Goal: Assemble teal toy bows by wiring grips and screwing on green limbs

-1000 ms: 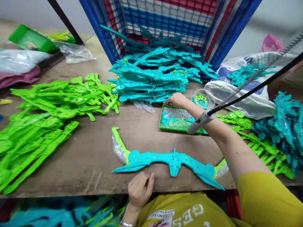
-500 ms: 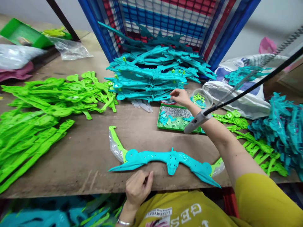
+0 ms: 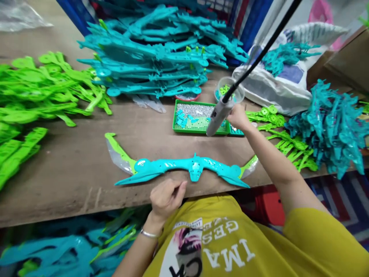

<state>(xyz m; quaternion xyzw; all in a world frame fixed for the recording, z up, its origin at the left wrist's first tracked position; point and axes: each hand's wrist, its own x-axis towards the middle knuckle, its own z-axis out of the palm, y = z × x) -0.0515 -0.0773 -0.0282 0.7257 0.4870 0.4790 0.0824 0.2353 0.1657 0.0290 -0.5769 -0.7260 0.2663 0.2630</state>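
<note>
A toy bow with a teal body (image 3: 170,164) and lime-green limb ends lies on the table in front of me. Just below its middle, my left hand (image 3: 167,198) rests at the table edge with fingers curled closed; whatever may be inside is hidden. My right hand (image 3: 238,116) is beyond the bow's right end, beside a hanging grey electric screwdriver (image 3: 216,117) that covers its fingertips. Close by that hand are a green tray (image 3: 198,132) of small screws and teal pieces, a small teal tray (image 3: 236,131), and a clear tub (image 3: 227,81) of tiny lime parts.
Teal bow parts (image 3: 155,61) are stacked at the back. Lime-green parts (image 3: 43,92) are heaped at left, more lime parts (image 3: 294,146) at right, beside a teal pile (image 3: 328,127). A white sack (image 3: 268,90) stands behind. Below the table edge lie more teal parts (image 3: 66,246).
My right hand has moved from the red dish behind the green tray rightward and nearer, to beside the screwdriver. The view has shifted down and right. My left hand remains closed by the bow.
</note>
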